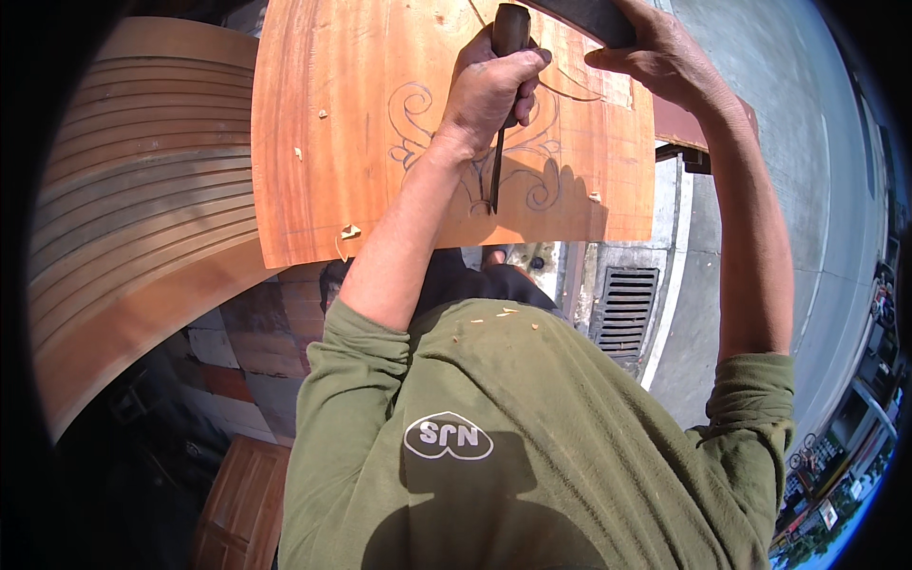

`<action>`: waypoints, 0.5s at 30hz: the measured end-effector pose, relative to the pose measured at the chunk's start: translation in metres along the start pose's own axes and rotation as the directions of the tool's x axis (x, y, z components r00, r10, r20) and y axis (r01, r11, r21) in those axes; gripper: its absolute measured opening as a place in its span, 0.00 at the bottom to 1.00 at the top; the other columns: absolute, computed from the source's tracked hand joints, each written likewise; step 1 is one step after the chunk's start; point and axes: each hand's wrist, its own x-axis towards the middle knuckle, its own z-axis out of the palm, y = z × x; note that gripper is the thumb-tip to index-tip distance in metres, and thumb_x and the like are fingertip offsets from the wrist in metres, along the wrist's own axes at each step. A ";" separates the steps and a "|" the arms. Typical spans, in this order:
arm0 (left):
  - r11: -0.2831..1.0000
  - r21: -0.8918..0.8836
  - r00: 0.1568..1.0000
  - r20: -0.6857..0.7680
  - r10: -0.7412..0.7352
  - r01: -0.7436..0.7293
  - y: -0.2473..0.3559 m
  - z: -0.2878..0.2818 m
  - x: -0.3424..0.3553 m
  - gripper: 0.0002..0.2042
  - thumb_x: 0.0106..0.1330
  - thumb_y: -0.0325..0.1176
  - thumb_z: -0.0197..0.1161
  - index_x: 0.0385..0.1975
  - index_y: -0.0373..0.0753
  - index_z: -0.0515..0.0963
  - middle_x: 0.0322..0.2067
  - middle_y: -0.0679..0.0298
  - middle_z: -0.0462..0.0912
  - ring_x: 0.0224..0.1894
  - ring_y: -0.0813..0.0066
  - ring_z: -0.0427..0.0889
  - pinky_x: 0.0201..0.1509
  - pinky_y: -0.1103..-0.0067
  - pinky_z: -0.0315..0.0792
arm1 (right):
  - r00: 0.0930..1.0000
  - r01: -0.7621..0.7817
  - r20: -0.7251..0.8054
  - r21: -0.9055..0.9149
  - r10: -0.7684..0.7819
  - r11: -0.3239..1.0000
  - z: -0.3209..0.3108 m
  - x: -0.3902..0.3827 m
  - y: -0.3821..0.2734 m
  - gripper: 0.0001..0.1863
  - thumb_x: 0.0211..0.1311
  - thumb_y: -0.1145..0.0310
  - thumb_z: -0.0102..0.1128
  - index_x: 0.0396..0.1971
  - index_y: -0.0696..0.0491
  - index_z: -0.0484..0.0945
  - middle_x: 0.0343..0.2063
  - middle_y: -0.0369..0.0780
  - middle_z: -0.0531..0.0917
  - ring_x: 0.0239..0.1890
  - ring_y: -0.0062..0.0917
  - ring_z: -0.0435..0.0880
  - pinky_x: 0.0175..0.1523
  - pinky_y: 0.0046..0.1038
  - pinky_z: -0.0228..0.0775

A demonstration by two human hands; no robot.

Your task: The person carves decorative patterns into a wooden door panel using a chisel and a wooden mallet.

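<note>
My left hand (486,93) is closed around a chisel (511,28), gripping it by its dark handle. The thin blade points back toward me, its tip over the near end of a pencilled scroll pattern (411,116); whether it touches the wood I cannot tell. That pattern lies on a broad orange-brown wooden board (323,195) in front of my body. At the far right of the board, my right hand (665,59) holds a dark, elongated block (587,19), partly cut off by the top edge. Part of the pattern is hidden behind my left hand and forearm.
Wood shavings (351,232) lie on the board. Slatted, curved woodwork (152,142) stands at the left, with a panelled wooden piece (242,503) at the lower left. A metal drain grate (627,309) and grey pavement (698,285) lie at the right, beyond the board's edge.
</note>
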 end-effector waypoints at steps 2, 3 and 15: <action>1.000 0.015 1.000 0.021 0.015 -0.015 0.001 0.008 0.000 0.11 0.70 0.37 0.69 0.38 0.39 0.75 0.21 0.70 0.72 0.17 0.82 0.72 0.21 0.81 0.70 | 0.979 -0.186 -0.038 0.242 0.200 0.952 0.007 -0.005 0.023 0.44 0.59 0.66 0.78 0.76 0.48 0.69 0.65 0.49 0.81 0.68 0.40 0.79 0.71 0.38 0.72; 0.999 0.033 0.999 0.027 0.030 -0.031 0.002 0.009 -0.002 0.11 0.70 0.37 0.69 0.38 0.39 0.75 0.21 0.71 0.72 0.17 0.82 0.72 0.21 0.81 0.70 | 0.979 -0.183 -0.040 0.244 0.199 0.952 0.012 -0.011 0.024 0.44 0.59 0.66 0.78 0.76 0.48 0.69 0.65 0.49 0.81 0.68 0.40 0.79 0.71 0.38 0.72; 0.927 0.001 0.926 -0.046 0.374 -0.375 0.061 0.012 -0.138 0.11 0.63 0.24 0.74 0.42 0.38 0.80 0.32 0.67 0.84 0.34 0.82 0.82 0.38 0.79 0.78 | 0.866 -0.157 -0.143 0.833 0.480 0.530 0.092 -0.151 0.082 0.41 0.58 0.71 0.83 0.71 0.50 0.73 0.54 0.37 0.86 0.56 0.24 0.86 0.64 0.29 0.79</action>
